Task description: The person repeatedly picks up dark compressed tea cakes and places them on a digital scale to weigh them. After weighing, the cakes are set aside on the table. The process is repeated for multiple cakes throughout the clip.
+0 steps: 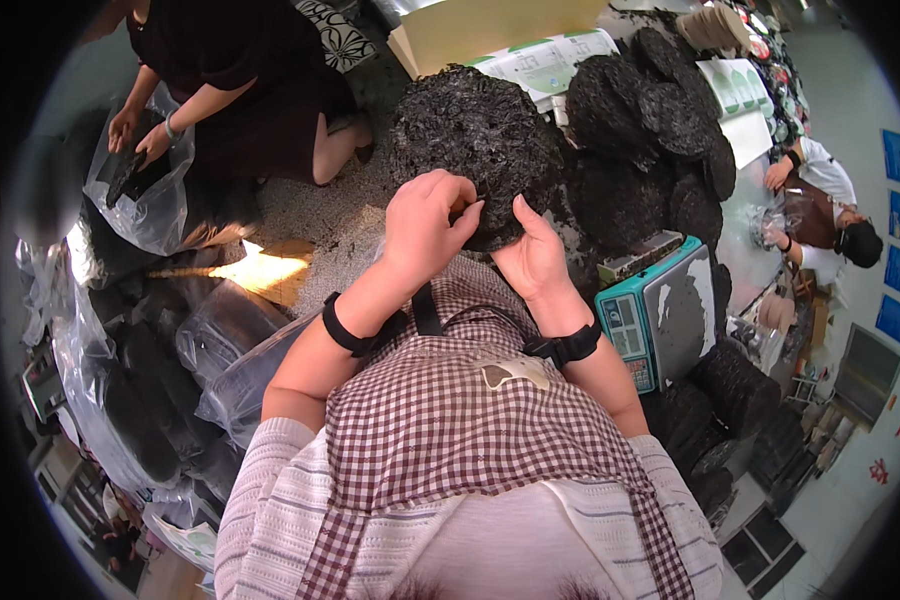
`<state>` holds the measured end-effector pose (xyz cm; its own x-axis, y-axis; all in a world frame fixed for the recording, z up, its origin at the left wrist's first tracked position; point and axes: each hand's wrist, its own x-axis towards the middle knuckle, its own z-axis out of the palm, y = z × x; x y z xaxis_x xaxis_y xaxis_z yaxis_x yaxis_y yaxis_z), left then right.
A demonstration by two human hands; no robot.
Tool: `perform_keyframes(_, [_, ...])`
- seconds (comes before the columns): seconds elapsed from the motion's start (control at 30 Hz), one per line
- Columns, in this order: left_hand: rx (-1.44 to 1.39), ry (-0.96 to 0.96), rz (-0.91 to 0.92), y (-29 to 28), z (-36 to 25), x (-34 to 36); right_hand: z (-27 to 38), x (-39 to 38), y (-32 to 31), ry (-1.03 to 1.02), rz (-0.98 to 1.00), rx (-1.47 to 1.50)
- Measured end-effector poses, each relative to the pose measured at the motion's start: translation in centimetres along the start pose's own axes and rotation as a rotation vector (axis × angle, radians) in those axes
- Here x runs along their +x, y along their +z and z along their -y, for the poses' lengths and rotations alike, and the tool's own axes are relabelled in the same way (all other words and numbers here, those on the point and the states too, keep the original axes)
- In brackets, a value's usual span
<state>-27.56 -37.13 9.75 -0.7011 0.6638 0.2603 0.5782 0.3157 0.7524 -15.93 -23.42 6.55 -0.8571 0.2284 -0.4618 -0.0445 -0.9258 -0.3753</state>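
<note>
A round, black cake of what looks like dried seaweed (470, 125) is in front of me, rough and glossy on top. At its near edge my left hand (428, 225) is closed in a pinch, thumb against the bent fingers; anything between them is too small to make out. My right hand (532, 252) grips the same cake by its near right edge, thumb on top and the other fingers hidden underneath. Just right of it are piled more black cakes (640, 115).
A teal scale (625, 325) with a torn white covering stands by my right forearm. Clear plastic bags of black cakes (135, 370) lie on the left. A co-worker at the upper left handles a clear bag (155, 195); another person (820, 195) works at far right.
</note>
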Motion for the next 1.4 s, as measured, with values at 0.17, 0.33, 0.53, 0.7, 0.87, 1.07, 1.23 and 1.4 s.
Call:
perform_keyframes(0.17, [-0.734, 0.061, -0.015, 4.7, -4.7, -2.9, 4.2, -6.2, -5.3, -0.087, -0.047, 0.139])
perform_keyframes(0.33, [-0.952, -0.319, -0.075, 6.7, -4.9, -4.9, 7.2, -13.2, -10.2, -0.23, -0.056, 0.218])
perform_keyframes(0.53, [-0.454, 0.103, 0.149, 11.3, -12.1, -5.0, 8.7, -20.5, -14.7, -0.436, -0.152, 0.108])
perform_keyframes(0.7, [-0.202, 0.306, 0.404, 17.6, -18.2, -5.2, 8.4, -23.2, -14.7, -0.551, -0.152, 0.095])
perform_keyframes(0.87, [-0.14, 0.435, 0.567, 17.4, -17.0, -4.9, 7.9, -24.9, -15.2, -0.614, -0.323, 0.076])
perform_keyframes(1.07, [-0.66, -0.725, 0.761, 21.2, -9.1, -2.5, 9.2, -27.0, -17.8, -0.542, -0.391, 0.131])
perform_keyframes(1.23, [-1.126, -0.614, 0.519, 24.4, -13.5, -0.3, 9.5, -25.9, -18.8, -0.62, -0.288, 0.292])
perform_keyframes(1.4, [-1.134, -0.763, 0.602, 26.0, -13.8, 2.9, 10.1, -24.4, -20.0, -0.697, -0.345, 0.311])
